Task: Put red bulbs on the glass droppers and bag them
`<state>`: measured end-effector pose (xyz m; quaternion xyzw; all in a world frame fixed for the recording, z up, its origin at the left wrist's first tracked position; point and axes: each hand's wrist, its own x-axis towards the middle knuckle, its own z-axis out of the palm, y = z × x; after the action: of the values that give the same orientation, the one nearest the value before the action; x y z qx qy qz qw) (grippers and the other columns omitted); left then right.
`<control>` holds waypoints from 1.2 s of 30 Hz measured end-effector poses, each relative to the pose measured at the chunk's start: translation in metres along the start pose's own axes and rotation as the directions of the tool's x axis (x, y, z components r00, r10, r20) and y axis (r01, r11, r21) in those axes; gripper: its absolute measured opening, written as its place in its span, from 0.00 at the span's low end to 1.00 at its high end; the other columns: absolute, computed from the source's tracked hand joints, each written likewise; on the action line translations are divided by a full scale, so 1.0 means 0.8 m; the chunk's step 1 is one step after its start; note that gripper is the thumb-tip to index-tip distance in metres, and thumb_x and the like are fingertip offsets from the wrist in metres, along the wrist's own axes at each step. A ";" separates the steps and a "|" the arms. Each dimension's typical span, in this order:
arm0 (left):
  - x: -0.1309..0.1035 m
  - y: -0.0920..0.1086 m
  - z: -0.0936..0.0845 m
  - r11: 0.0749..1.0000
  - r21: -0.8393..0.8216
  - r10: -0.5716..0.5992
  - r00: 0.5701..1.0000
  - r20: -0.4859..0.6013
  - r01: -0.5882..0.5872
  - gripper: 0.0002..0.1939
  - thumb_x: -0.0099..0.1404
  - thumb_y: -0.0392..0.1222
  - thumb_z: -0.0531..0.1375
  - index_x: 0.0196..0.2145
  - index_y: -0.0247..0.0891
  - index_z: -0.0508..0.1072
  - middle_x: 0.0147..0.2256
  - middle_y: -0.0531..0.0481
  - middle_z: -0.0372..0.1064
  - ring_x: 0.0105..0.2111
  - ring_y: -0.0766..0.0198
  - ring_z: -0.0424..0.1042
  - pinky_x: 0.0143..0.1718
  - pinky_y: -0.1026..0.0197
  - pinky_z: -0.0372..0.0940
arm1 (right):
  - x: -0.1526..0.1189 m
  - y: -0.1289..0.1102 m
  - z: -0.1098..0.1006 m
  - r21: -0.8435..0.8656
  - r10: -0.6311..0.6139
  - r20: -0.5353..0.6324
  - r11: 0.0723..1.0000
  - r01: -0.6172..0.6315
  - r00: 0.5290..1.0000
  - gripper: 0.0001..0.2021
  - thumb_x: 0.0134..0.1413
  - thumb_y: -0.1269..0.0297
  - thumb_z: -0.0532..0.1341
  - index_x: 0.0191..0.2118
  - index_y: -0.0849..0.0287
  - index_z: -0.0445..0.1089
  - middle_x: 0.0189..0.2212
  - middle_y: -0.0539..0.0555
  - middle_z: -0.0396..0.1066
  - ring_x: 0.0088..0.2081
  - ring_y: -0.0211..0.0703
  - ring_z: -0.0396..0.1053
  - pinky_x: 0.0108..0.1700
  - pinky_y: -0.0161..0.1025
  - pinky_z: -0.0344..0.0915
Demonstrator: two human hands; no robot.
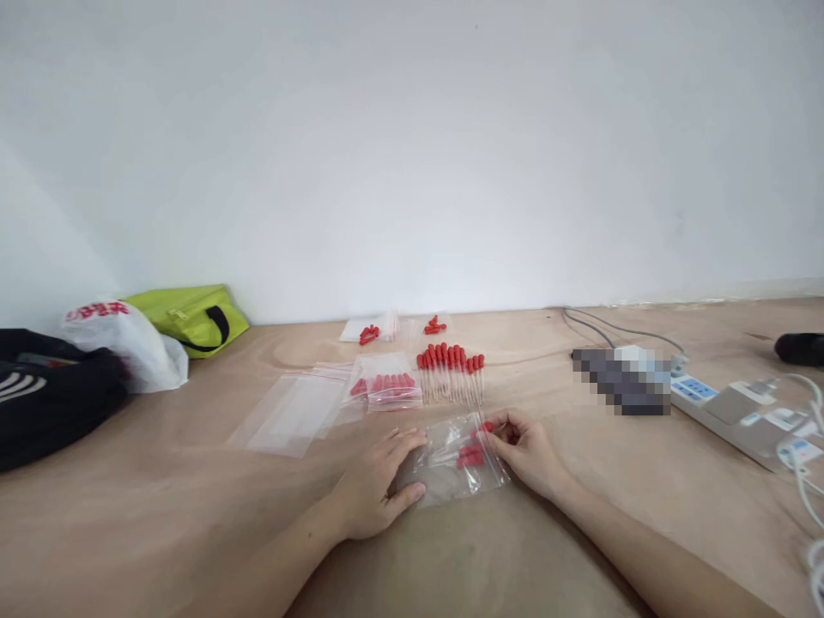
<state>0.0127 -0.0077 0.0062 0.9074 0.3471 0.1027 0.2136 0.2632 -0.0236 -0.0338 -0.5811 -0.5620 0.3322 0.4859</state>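
On the table [399, 584], between the person's two hands, lies a transparent bag [444, 487] with red-ended sticks [469, 459] inside it. The bag's long axis runs mostly from left to right, and its red-lined edge is on the right side, next to the right hand [533, 457]. The sticks in the bag lie roughly along that same line: their red ends point to the right hand and their pale stems trail toward the left hand [378, 487]. The red ends and the lined edge are thus nearer to the right hand, while the left hand is at the opposite end of the bag.

The left hand is spread, its thumb well apart from the fingers, with the fingertips at the bag's left edge. The right hand's thumb and fingers are gathered at the lined edge, beside the uppermost red end; whether they pinch that end, the plastic or neither, I cannot tell from this view.

Just beyond the bag stands out a row of loose sticks [444, 354] (red ends away from the person, stems toward the bag). Left of that row, beyond the bag, is a packed bag [392, 384] with red ends showing through. Farther left of the bag lie flat bags [289, 421]; well to its right is a power strip [717, 405].
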 end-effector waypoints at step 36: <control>0.002 0.004 -0.003 0.988 0.123 0.087 0.995 0.054 -0.093 0.21 0.63 0.41 0.52 0.54 0.48 0.59 0.58 0.47 0.51 0.57 0.52 0.49 0.55 0.44 0.49 | 0.134 0.011 0.003 -0.389 0.122 -0.330 0.886 -0.253 0.936 0.14 0.41 0.68 0.57 0.38 0.65 0.64 0.29 0.58 0.71 0.31 0.45 0.69 0.30 0.35 0.61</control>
<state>0.0149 -0.0083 0.0101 0.9360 0.3062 0.0683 0.1594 0.2797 0.0823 -0.0260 -0.7681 -0.4822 0.1567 0.3911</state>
